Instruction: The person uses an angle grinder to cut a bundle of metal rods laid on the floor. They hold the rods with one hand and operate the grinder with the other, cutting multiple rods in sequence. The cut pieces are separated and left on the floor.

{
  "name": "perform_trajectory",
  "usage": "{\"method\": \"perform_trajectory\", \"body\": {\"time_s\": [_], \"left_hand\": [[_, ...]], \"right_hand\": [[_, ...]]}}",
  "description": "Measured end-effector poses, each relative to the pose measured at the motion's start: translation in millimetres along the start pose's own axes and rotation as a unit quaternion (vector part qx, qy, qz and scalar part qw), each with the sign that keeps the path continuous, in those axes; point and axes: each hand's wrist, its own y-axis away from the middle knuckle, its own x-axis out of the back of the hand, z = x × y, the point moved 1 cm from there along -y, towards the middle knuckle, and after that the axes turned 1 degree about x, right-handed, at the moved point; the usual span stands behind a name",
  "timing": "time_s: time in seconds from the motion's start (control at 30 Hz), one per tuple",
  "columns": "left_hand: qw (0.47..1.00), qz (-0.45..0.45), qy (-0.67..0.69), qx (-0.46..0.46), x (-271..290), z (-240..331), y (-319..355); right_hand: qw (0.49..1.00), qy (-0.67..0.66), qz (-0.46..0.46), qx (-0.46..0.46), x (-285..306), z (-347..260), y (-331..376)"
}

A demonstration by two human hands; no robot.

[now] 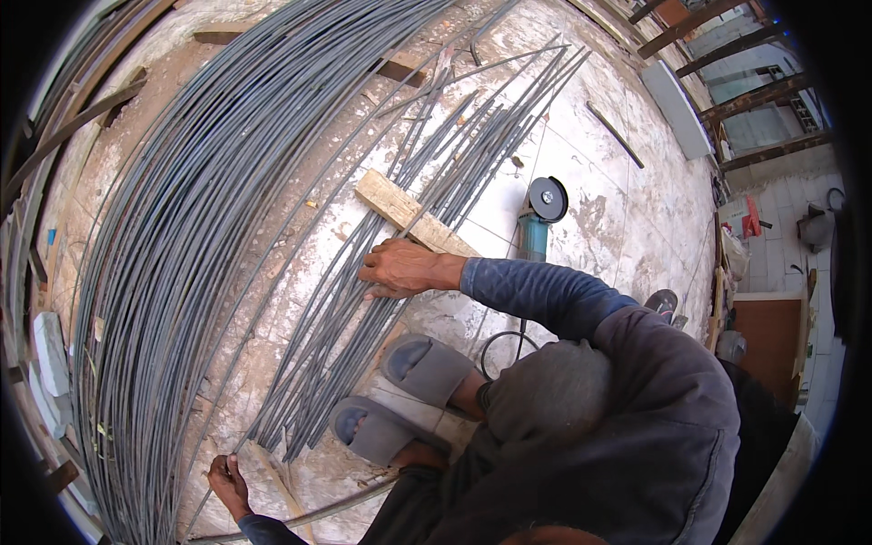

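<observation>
Near the lower left, my left hand (227, 483) is closed, fingers and thumb pinched at the end of a long thin steel rod. My right hand (400, 270) reaches across the middle, fingers curled down over the shorter pile of cut steel rods (318, 381); its fingertips are partly hidden among them. Just beyond that hand, a wooden block (400, 207) lies crosswise with the cut rods. An angle grinder (534, 234) with a black disc (548, 199) and a teal body stands past my right forearm, its cable curling toward my feet.
A large bundle of long steel rods (182, 263) curves along the left side. My sandalled feet (427, 368) are close to the cut rods. One short dark bar (615, 134) lies alone on the tiled floor, and a pale slab (677, 109) is farther right.
</observation>
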Motion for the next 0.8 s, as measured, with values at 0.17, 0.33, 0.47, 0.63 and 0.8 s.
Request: {"method": "perform_trajectory", "body": {"time_s": [0.17, 0.33, 0.47, 0.63, 0.8], "left_hand": [[0.997, 0.028, 0.014, -0.071, -15, 68, -23], [0.990, 0.004, -0.007, -0.139, -52, 170, -61], [0.983, -0.002, 0.011, -0.185, -101, 246, -89], [0.979, -0.009, 0.011, -0.202, -134, 265, -97], [0.972, 0.003, 0.031, -0.234, -131, 255, -92]], "right_hand": [[0.998, -0.023, 0.052, -0.007, 4, 3, -2], [0.997, 0.002, 0.073, -0.023, 15, 7, 1], [0.995, -0.003, 0.100, -0.030, 8, 8, 10], [0.987, -0.008, 0.146, -0.068, -2, 9, 29], [0.980, -0.002, 0.186, -0.075, -5, 1, 47]]}}
